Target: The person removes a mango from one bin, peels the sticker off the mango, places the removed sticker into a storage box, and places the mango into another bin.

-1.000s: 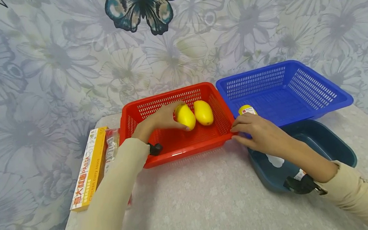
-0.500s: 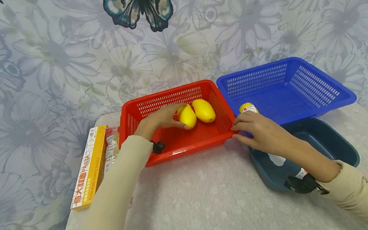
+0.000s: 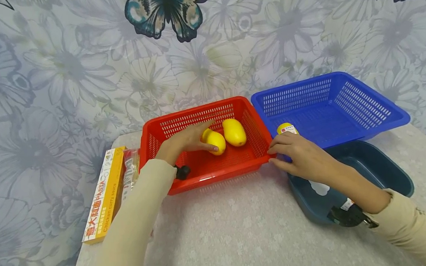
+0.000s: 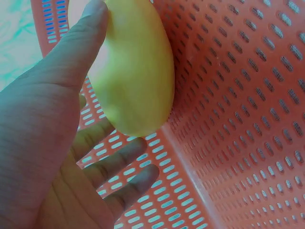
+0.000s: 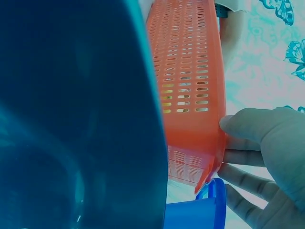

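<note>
In the head view my left hand (image 3: 187, 143) reaches into the red basket (image 3: 212, 178) and holds a yellow mango (image 3: 216, 144) between thumb and fingers. A second mango (image 3: 234, 132) lies just right of it on the basket floor. From the left wrist, the thumb lies along the held mango (image 4: 138, 71), while several fingers spread beneath its lower end. My right hand (image 3: 299, 153) grips the right front corner of the red basket's rim. In the right wrist view the thumb is on the red rim (image 5: 219, 86), with the fingers on its other side.
A blue basket (image 3: 375, 125) adjoins on the right, with a yellow, white-labelled item (image 3: 287, 128) at its near left corner. Below the right forearm stands a dark teal basin (image 3: 378, 162). A pasta box (image 3: 104, 194) and a clear packet (image 3: 129, 171) lie left.
The held mango has tilted, its upper end moving left towards the palm and away from the index fingertip. The other mango has turned slightly. My right hand stays on the rim.
</note>
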`<action>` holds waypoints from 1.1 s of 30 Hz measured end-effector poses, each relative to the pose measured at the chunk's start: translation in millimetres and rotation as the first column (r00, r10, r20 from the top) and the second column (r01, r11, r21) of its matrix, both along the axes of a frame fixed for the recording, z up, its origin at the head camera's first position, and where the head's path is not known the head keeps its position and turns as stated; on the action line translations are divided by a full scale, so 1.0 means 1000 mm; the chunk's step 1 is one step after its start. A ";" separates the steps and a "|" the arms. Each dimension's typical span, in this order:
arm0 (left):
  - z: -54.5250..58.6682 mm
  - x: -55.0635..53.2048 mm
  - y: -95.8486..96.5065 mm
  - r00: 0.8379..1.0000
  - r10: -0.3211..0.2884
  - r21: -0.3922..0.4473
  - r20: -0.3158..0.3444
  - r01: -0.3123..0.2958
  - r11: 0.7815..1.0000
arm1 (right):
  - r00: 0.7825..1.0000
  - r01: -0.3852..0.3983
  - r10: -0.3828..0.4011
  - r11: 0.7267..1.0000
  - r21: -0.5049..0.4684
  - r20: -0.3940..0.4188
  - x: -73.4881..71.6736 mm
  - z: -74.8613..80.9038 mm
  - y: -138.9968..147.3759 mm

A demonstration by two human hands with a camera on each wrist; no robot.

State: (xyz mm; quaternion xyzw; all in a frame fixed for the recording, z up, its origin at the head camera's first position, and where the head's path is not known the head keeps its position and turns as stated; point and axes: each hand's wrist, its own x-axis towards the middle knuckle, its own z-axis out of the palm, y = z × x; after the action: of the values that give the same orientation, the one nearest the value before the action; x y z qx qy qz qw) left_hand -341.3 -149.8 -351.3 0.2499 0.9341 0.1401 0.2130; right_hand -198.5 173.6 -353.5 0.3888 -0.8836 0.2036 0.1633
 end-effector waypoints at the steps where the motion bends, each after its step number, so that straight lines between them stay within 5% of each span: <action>1: -0.001 0.000 0.000 1.000 0.008 -0.007 -0.001 -0.008 1.000 | 1.000 0.000 0.000 1.000 -0.001 -0.001 0.000 -0.001 0.000; 7: 0.000 0.002 -0.002 0.997 0.070 0.007 -0.042 -0.070 0.998 | 1.000 0.006 -0.006 1.000 -0.004 0.003 -0.002 0.000 0.001; 14: -0.002 0.004 0.000 0.992 0.070 0.063 -0.104 -0.064 0.996 | 1.000 0.018 -0.018 1.000 -0.011 0.013 0.000 0.000 -0.001; 23: -0.008 0.007 -0.002 0.988 0.063 -0.014 -0.140 -0.066 0.998 | 0.999 0.026 -0.025 1.000 -0.006 0.034 0.004 -0.008 -0.001; 28: 0.003 0.013 -0.006 0.984 0.042 -0.061 -0.175 -0.054 0.997 | 1.000 0.016 -0.016 1.000 -0.001 0.016 0.003 -0.007 -0.002; 33: 0.020 0.019 -0.017 0.977 0.036 -0.015 -0.209 -0.040 0.999 | 1.000 0.014 -0.014 1.000 -0.003 0.006 0.002 -0.003 0.000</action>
State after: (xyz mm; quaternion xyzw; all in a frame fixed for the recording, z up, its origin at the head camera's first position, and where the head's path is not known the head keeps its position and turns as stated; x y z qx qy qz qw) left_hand -322.0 -167.1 -331.7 0.2433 0.9572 0.1080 0.1134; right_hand -196.4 173.6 -356.8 0.3819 -0.8864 0.2048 0.1628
